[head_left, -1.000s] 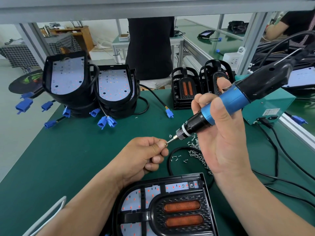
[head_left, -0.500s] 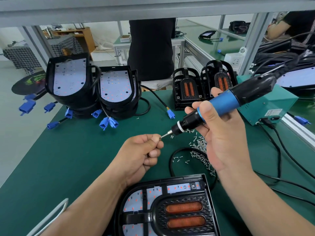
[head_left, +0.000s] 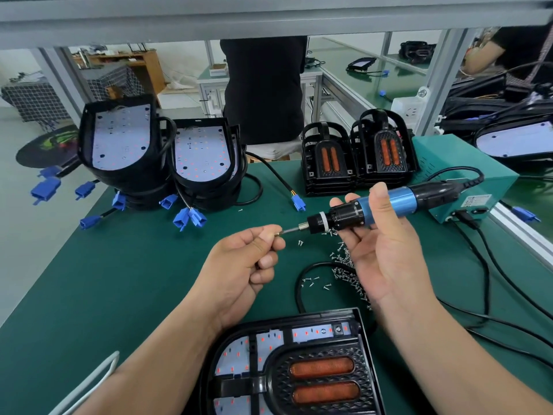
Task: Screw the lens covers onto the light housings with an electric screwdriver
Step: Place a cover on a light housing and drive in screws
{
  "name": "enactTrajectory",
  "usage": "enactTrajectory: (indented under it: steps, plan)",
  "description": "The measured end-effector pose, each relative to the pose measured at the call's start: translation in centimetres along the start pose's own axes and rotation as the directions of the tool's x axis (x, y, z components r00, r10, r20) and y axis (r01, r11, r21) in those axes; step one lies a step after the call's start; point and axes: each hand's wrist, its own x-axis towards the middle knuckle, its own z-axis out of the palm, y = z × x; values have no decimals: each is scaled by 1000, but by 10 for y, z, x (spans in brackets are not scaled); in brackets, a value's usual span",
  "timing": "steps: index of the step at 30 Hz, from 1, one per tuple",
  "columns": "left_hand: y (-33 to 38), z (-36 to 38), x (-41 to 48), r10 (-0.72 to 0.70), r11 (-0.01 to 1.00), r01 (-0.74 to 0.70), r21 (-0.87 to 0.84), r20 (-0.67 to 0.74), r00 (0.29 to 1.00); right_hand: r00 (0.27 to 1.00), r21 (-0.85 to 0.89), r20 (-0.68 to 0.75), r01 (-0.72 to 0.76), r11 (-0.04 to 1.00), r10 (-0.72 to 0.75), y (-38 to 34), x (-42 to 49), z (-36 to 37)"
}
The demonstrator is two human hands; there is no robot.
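While the left hand (head_left: 244, 260) pinches a small screw (head_left: 277, 234) between thumb and forefinger, its other fingers curled in, the right hand (head_left: 381, 262) grips the electric screwdriver (head_left: 398, 202) nearly level above the bench (head_left: 134, 280), thumb across the blue barrel and fingers wrapped behind it. The screw meets the tip of the bit (head_left: 291, 231), so the step in hand looks like loading the driver, and doing it well is mostly a matter of alignment: the screw's head should seat squarely on the tip with its shank in line with the bit, not cocked to one side (whether it has caught yet is too small to tell). I would hold off the trigger until the left fingers are clear, then let go gently to check that the screw hangs true. The work lies at the near edge of the bench, between the forearms: a light housing (head_left: 366, 354) with its lens cover (head_left: 279, 365) laid in it, orange windows facing up, neither hand touching it. The driver should probably swing upright over a corner hole and press straight down, since a tilted start could strip the plastic or drop the screw. Spare loose screws (head_left: 344, 272) lie scattered just under the right hand, beside a black cable loop (head_left: 297, 290), if this one slips.
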Motion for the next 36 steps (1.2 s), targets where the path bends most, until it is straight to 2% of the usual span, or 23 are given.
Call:
enactTrajectory:
  steps: [5,7,9,12,14,17,21,30,36]
  plan:
    - [1,-3,0,-12,1000,12,-27,3,1000,1000,34,8,6,999,-7,-2,0,-1]
    - [3,-6,-1,-62,998,62,17,-1,998,1000,54,-8,9,998,-8,-3,-1,1]
    - [11,-14,-3,-141,970,137,202,5,990,1000,79,-17,18,997,-17,-6,-2,2]
    - [30,-29,-12,-260,815,168,554,91,961,999,104,-18,33,994,-31,-12,-7,6]
    - [42,-36,-21,-340,714,135,687,171,925,999,119,-11,47,992,-46,-16,-9,10]
    - [52,-37,-29,-407,611,91,786,213,888,999,156,21,43,987,-47,-21,-17,20]
    - [50,-34,-41,-449,571,82,817,228,864,995,167,101,1,986,-19,-22,-30,29]
    - [42,-48,-57,-390,564,3,826,263,882,943,0,334,4,1000,-4,-12,-61,59]
    - [41,-51,-57,-412,601,10,799,300,860,921,-105,390,25,994,18,-1,-76,66]
